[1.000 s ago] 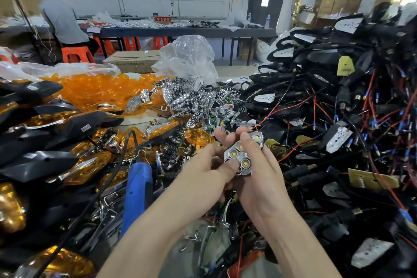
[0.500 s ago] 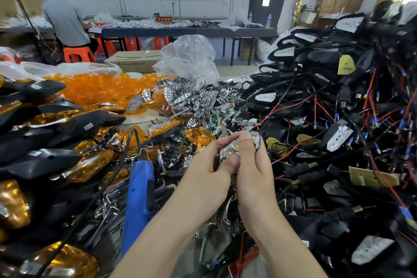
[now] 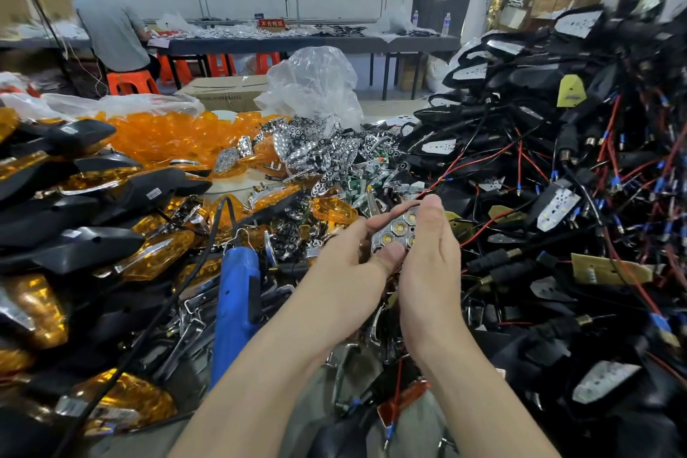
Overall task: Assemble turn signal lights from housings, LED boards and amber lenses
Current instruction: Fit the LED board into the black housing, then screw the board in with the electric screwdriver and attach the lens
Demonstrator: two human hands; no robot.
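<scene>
The left hand and the right hand are jointly grasping one silver LED board with round yellow emitters, holding it above the heaped parts at the centre of the view. The left thumb is pressing on the board's lower end. The right thumb is curling over its upper end, and fingers are passing behind it.

A blue plastic-bodied hand tool with a black cable is lying just left of the left forearm. A heap of loose amber plastic lenses is sitting at far left, with a heap of chrome reflector plates beyond the hands. Black housings with red and black wires are piled on the right. Assembled black-and-amber lights are stacked on the left. A crumpled clear plastic bag is standing behind the reflector heap.
</scene>
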